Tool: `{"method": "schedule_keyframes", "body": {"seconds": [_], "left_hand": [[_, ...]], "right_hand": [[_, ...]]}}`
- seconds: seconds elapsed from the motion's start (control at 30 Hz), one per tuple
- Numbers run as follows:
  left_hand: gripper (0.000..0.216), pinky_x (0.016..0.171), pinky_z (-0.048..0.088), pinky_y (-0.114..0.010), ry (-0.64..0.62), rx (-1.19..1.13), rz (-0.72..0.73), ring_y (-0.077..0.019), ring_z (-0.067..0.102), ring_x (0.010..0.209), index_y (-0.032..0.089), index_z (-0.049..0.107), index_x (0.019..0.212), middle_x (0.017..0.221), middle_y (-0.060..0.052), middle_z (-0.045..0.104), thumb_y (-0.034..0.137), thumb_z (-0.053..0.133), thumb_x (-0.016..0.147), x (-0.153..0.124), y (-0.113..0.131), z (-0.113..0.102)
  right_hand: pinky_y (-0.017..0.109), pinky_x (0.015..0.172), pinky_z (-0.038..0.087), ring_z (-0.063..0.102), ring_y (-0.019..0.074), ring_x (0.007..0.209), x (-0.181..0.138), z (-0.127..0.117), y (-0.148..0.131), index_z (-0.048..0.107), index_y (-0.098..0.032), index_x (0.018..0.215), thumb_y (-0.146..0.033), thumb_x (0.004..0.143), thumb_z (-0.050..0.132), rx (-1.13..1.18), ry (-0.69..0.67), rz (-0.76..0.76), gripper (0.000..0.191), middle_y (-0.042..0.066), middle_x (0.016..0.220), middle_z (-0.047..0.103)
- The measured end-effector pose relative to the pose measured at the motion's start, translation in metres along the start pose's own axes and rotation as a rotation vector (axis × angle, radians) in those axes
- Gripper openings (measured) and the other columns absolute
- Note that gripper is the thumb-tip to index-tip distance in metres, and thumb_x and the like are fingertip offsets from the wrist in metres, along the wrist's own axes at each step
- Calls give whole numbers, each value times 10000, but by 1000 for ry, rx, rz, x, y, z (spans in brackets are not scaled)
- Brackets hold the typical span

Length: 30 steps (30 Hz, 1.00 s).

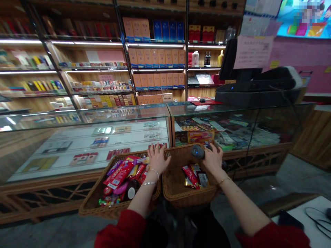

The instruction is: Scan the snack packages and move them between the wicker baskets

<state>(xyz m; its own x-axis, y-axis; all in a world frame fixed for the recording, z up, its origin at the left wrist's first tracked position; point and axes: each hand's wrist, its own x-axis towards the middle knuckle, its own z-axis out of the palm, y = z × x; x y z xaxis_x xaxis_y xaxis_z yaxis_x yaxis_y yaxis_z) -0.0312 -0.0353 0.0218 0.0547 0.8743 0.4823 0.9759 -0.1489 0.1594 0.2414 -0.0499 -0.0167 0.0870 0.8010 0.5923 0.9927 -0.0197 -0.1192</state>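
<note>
My left hand, fingers spread, is at the far right corner of the left wicker basket. Whether it touches the rim I cannot tell. That basket holds several packaged sweets, among them a long red packet, purple packets and a dark round pack with a white centre. My right hand has its fingers curled round a grey rounded device with a blue light, over the far right rim of the right wicker basket. Inside lie a red packet and a few dark and gold ones.
Glass display counters stand just beyond the baskets. A monitor with a paper notice sits on the right counter; a cable hangs down its front. Stocked shelves line the back. At lower right is a white table with cables.
</note>
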Motion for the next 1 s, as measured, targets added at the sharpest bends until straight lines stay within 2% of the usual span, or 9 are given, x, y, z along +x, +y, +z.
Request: {"method": "schedule_keyframes", "body": {"seconds": [0.3,0.53,0.7,0.83,0.93,1.0], "left_hand": [[688,1206,145,-574,-184,-5,140,-358,177,1489,243,465,1421,1586,-90,345,463,636,792,1,42,27],[694,1142,282,-557,-485,12,246,-334,296,1440,270,432,1426,1556,-94,395,459,624,786,4,73,46],[743,1048,396,-556,-709,78,391,-368,426,1325,211,465,1390,1453,-149,497,526,633,738,7,96,68],[712,983,453,-529,-820,73,522,-355,489,1253,233,517,1330,1369,-142,565,387,708,662,9,114,90],[727,1019,414,-547,-845,83,676,-340,477,1270,259,507,1332,1393,-136,548,222,700,632,9,123,108],[727,1046,371,-586,-839,94,765,-351,447,1302,243,493,1340,1417,-153,526,184,684,641,9,128,120]], "right_hand": [[496,1083,115,398,270,1328,15,3,11,708,-180,980,-124,764,506,-38,-60,37,300,75,1195,708],[495,1073,128,402,285,1330,29,18,18,719,-185,970,-136,744,538,-50,-123,37,293,94,1181,709],[501,1077,123,389,289,1340,31,28,23,712,-195,1000,-135,746,528,-35,-142,52,319,80,1223,694],[500,1084,115,374,285,1352,31,31,26,703,-204,1041,-151,759,534,-32,-135,56,333,74,1249,682],[500,1088,117,374,279,1352,32,31,26,695,-202,1075,-150,772,526,-27,-126,69,351,74,1245,684],[497,1089,122,377,273,1350,34,31,26,692,-198,1082,-139,775,511,-15,-122,81,361,74,1239,687]]}}
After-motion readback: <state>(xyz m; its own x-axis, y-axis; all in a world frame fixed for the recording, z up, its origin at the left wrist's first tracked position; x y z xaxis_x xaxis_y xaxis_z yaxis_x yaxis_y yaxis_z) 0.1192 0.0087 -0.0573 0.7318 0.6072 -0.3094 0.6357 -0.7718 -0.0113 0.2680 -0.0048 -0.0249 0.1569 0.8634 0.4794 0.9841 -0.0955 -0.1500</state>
